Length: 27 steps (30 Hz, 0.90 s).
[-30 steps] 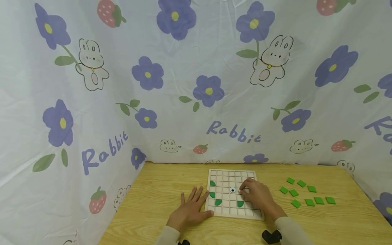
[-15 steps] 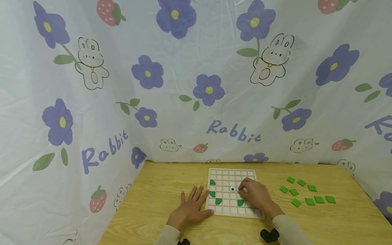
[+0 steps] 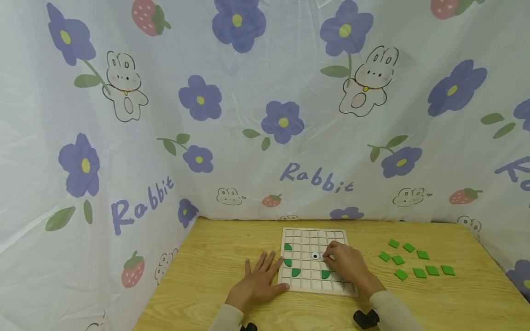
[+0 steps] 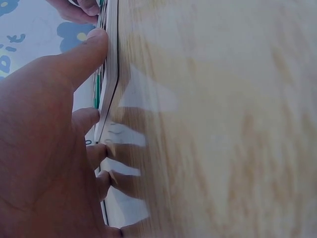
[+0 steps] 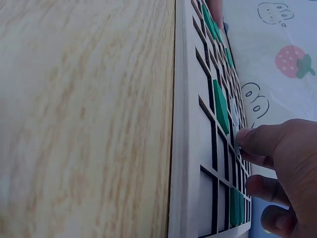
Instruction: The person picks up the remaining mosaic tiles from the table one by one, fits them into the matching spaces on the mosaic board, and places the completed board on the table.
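Observation:
A pale gridded board (image 3: pixel 305 248) lies on the wooden table. Several dark green quarter-round tiles (image 3: pixel 296 272) sit in its cells, mostly on the left, with one quarter-round (image 3: pixel 325 274) beside the right hand. A round eye tile (image 3: pixel 315 256), white with a black pupil, lies right of the board's middle. My left hand (image 3: pixel 254 285) rests with spread fingers at the board's left edge, the thumb near its front left corner. Over the board, my right hand (image 3: pixel 348 264) pinches a small white piece (image 5: pixel 237 148) close beside the eye tile; the fingers hide most of it.
Several bright green diamond-shaped tiles (image 3: pixel 398 260) lie loose on the table right of the board. Behind the table (image 3: pixel 232 234) hangs a white cloth (image 3: pixel 248 193) printed with flowers and rabbits. Black wrist-worn devices (image 3: pixel 366 318) show near the sleeves.
My right fingertips have shifted slightly over the white piece, so less of it shows. The left hand, the board and the loose tiles stay where they were.

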### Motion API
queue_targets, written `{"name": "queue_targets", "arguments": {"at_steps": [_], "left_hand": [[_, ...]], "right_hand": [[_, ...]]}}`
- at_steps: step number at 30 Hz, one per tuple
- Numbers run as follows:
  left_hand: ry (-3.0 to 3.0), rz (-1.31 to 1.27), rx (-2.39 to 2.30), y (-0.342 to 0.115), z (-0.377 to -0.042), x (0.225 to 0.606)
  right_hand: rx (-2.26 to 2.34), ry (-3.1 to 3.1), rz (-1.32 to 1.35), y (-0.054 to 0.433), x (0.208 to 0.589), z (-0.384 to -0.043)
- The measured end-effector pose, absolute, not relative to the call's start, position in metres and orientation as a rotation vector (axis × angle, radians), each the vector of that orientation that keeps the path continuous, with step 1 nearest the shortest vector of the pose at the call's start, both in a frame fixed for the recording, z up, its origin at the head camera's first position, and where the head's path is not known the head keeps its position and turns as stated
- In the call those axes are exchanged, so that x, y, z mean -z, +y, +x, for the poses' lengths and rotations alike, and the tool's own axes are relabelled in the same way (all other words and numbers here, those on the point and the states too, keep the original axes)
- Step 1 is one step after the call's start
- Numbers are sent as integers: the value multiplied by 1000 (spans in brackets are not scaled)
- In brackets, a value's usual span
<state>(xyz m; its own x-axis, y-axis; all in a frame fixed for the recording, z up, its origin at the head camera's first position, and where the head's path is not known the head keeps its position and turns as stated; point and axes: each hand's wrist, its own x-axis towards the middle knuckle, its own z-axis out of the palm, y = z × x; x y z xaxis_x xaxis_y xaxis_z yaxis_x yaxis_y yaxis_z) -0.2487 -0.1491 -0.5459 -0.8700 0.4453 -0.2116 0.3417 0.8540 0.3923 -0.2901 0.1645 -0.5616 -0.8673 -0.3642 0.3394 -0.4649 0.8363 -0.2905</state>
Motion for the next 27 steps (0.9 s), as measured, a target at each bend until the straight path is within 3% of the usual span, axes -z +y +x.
{"name": "queue_targets", "arguments": {"at_steps": [27], "left_hand": [[2739, 595, -518, -150, -247, 545]], "right_hand": [[-617, -2790, 542, 178, 549, -289]]}}
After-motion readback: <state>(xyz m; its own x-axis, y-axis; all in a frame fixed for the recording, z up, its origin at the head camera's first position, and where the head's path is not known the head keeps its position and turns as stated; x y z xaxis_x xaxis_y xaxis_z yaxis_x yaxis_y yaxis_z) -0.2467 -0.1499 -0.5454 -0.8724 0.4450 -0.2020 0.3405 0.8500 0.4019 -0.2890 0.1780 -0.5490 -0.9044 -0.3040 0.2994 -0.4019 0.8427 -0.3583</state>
